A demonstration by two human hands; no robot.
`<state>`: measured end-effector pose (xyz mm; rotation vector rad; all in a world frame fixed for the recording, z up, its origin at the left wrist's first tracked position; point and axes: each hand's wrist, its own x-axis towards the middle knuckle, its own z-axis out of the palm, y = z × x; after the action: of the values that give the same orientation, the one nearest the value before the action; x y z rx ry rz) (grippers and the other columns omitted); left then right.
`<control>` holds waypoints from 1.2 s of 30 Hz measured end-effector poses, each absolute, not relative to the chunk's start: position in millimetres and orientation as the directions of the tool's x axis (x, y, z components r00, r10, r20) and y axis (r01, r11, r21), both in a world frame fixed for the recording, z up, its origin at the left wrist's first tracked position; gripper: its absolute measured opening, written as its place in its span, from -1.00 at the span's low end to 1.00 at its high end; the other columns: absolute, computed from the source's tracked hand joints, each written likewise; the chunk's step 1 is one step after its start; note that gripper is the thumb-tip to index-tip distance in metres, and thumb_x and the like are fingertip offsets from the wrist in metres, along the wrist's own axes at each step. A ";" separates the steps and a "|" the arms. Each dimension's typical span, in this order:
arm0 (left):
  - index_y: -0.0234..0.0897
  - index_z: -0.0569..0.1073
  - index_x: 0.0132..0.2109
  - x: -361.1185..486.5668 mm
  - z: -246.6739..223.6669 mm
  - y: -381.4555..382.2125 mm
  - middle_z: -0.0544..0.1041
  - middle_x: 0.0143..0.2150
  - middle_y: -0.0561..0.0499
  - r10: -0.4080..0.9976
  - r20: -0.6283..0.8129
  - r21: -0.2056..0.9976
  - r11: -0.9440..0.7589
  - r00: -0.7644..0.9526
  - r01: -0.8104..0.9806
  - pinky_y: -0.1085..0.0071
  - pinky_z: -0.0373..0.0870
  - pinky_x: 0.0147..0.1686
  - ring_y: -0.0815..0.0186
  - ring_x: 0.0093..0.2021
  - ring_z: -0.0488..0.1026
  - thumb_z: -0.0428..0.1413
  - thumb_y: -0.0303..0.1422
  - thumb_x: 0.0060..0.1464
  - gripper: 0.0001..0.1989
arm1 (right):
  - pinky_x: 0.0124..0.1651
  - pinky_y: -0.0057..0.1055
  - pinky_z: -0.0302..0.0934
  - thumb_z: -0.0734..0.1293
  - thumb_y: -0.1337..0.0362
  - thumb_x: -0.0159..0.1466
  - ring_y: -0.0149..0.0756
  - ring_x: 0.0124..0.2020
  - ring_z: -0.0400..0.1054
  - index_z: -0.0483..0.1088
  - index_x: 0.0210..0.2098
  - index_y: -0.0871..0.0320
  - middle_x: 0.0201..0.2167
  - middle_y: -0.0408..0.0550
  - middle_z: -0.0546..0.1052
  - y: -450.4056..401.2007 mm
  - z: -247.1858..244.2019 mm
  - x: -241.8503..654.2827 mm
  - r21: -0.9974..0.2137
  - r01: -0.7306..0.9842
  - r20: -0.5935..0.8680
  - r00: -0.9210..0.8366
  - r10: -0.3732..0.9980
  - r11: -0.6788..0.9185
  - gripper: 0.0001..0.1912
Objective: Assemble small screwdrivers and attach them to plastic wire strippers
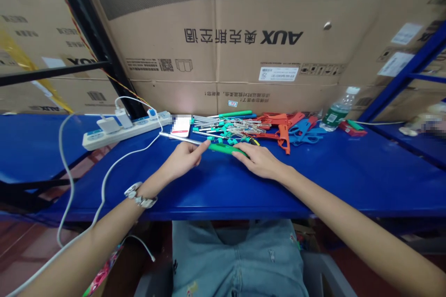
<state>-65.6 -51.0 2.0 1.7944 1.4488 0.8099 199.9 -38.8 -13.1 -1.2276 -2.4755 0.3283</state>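
Observation:
A thin silver metal rod with a green handle (223, 149) is held level above the blue tabletop, its tip pointing left. My left hand (186, 160) pinches it where the metal meets the green part. Around the handle's right end, the fingers of my right hand (261, 161) are closed. Just behind both hands lies a pile of metal rods with teal ends (240, 127). Another green-handled rod (237, 114) rests at the back of that pile. To the right are orange gun-shaped plastic parts (284, 135) and similar blue plastic parts (306, 131).
A white power strip (128, 129) with chargers and cables sits at the left, beside a white card (181, 126). A water bottle (337, 111) and a small red box (352, 128) stand at the right. A large cardboard sheet (237, 0) forms the back wall.

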 end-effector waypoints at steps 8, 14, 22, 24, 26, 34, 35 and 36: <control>-0.25 0.35 -0.54 -52.7 10.6 -73.6 0.37 -0.60 0.09 0.859 0.282 0.582 -0.507 0.428 0.635 0.41 0.12 -0.47 0.41 -0.56 0.24 0.08 -0.04 0.29 -0.49 | 0.06 -0.13 0.18 0.15 -0.03 0.54 -0.05 -0.02 0.42 0.43 0.05 0.17 -0.05 0.14 0.55 -35.4 -19.1 193.5 -0.045 0.717 0.206 -0.675 0.709 0.696 -0.57; -0.25 0.42 -0.42 -40.0 -10.4 -73.4 0.46 -0.45 0.04 0.773 0.204 0.331 -0.632 0.601 0.700 0.40 0.09 -0.42 0.32 -0.42 0.35 0.14 -0.17 0.30 -0.65 | 0.07 -0.15 0.18 0.18 -0.02 0.52 -0.07 -0.02 0.36 0.46 0.10 0.17 -0.06 0.12 0.49 -37.7 -22.6 205.5 -0.049 0.699 0.230 -0.687 0.690 0.713 -0.56; -0.23 0.40 -0.40 -48.7 -14.9 -70.9 0.50 -0.45 0.04 0.801 0.149 0.395 -0.586 0.580 0.707 0.38 0.10 -0.43 0.31 -0.45 0.37 0.11 -0.12 0.32 -0.63 | 0.00 -0.16 0.21 0.22 -0.05 0.50 -0.09 -0.12 0.40 0.51 0.22 0.14 -0.14 0.11 0.52 -40.2 -22.4 208.5 -0.041 0.759 0.253 -0.621 0.742 0.650 -0.48; -0.23 0.40 -0.40 -44.0 -15.4 -62.1 0.49 -0.48 0.04 0.790 0.154 0.401 -0.599 0.593 0.693 0.37 0.07 -0.44 0.32 -0.49 0.33 0.11 -0.12 0.32 -0.63 | -0.01 -0.15 0.21 0.22 -0.06 0.49 -0.06 -0.10 0.40 0.51 0.24 0.13 -0.13 0.13 0.52 -38.0 -23.0 205.9 -0.028 0.782 0.255 -0.597 0.761 0.623 -0.46; -0.23 0.41 -0.40 -37.2 -15.7 -54.8 0.48 -0.49 0.05 0.773 0.165 0.411 -0.618 0.612 0.670 0.37 0.07 -0.45 0.34 -0.52 0.31 0.11 -0.14 0.32 -0.64 | -0.02 -0.15 0.21 0.21 -0.07 0.49 -0.05 -0.10 0.39 0.51 0.24 0.10 -0.12 0.14 0.52 -35.3 -23.5 203.6 -0.021 0.797 0.258 -0.579 0.774 0.603 -0.46; -0.24 0.44 -0.34 -16.6 -6.9 -48.2 0.49 -0.45 0.04 0.738 0.223 0.354 -0.671 0.637 0.652 0.36 0.10 -0.42 0.32 -0.46 0.35 0.14 -0.23 0.29 -0.76 | 0.08 -0.08 0.23 0.19 0.02 0.51 -0.02 0.01 0.37 0.49 0.22 0.10 -0.01 0.15 0.51 -31.7 -16.2 207.1 -0.157 0.784 0.333 -0.531 0.779 0.601 -0.54; -0.24 0.45 -0.32 -15.9 -5.5 -46.2 0.49 -0.43 0.04 0.736 0.242 0.350 -0.674 0.632 0.651 0.37 0.12 -0.42 0.31 -0.43 0.37 0.16 -0.24 0.27 -0.79 | 0.08 -0.11 0.24 0.17 0.08 0.52 -0.05 0.00 0.39 0.50 0.16 0.12 -0.02 0.14 0.51 -30.6 -14.5 210.8 -0.208 0.790 0.368 -0.484 0.794 0.577 -0.58; -0.23 0.45 -0.30 -15.2 -4.3 -43.1 0.50 -0.41 0.04 0.735 0.257 0.349 -0.676 0.627 0.649 0.37 0.14 -0.40 0.30 -0.41 0.38 0.18 -0.25 0.26 -0.81 | 0.07 -0.14 0.26 0.16 0.14 0.51 -0.08 -0.02 0.41 0.52 0.09 0.14 -0.04 0.12 0.52 -29.0 -12.9 215.3 -0.255 0.803 0.393 -0.423 0.816 0.539 -0.62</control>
<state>-15.2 -43.1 -4.3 2.6278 1.1354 0.5629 215.3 -29.0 -12.9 -1.3127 -2.3072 0.0380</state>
